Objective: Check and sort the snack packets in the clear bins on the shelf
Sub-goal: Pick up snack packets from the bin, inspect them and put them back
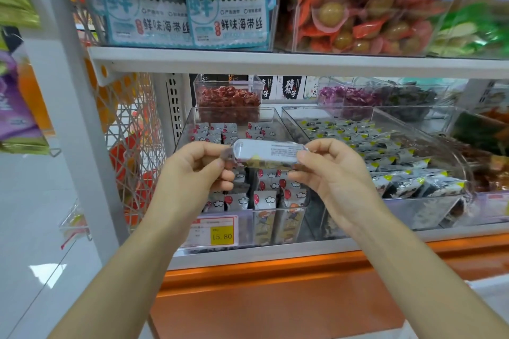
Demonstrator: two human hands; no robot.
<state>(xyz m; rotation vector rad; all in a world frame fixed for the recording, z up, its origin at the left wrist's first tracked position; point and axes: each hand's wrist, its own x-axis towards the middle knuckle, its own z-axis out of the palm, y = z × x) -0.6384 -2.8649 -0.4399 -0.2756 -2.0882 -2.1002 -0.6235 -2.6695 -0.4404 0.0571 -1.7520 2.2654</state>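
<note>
Nearest to the camera, two bare forearms reach up from the bottom of the view over the orange base of the unit. The left hand (205, 166) has thumb and forefinger pinching one end of a silvery snack packet (268, 153), its other fingers loosely curled. The right hand (330, 173) pinches the other end the same way. The packet is stretched flat between them in the air, fine-print side up, just above the left clear bin (184, 132). So this looks like the checking step, with one packet under inspection and not yet placed. Below it, the left bin holds rows of red-balloon packets standing fairly neatly, with a yellow price tag (213, 231) on its front. Next door, the right clear bin (421, 210) has grey packets with yellow corners lying looser. A yellow fleck on the held packet hints it may belong there, but that is a guess. How many packets have been checked, the view cannot say; plenty seem left. The print on the packet is too blurred to read, and the hands hide both its ends. Further back sit a small bin of red sweets (228, 96) and a bin of purple packets (347, 96), both hazy. On the upper shelf (275, 63), the seaweed packs (228, 8) are cut off at the top.
</note>
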